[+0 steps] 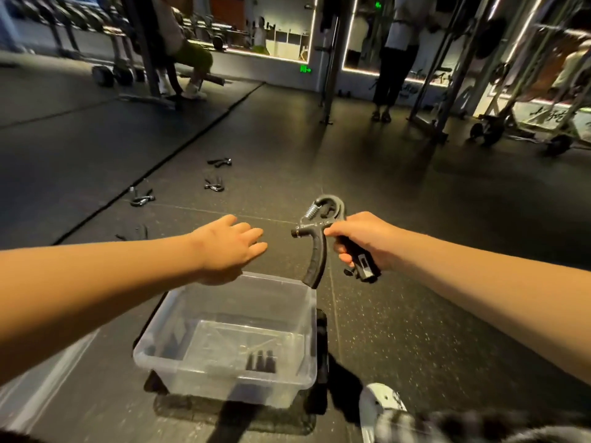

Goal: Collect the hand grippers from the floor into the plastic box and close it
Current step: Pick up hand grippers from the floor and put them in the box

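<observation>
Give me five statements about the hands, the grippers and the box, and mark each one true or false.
1. The right hand holds a hand gripper. True.
2. The left hand holds a gripper too. False: it is open and empty.
3. The box has its lid on. False: it is open on top.
4. Grippers lie on the floor beyond the hands. True.
5. The held gripper lies inside the box. False: it is in the air, above the box's far right corner.

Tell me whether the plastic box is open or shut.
Open: the plastic box has no lid on top, and its see-through bottom shows from above.
</observation>
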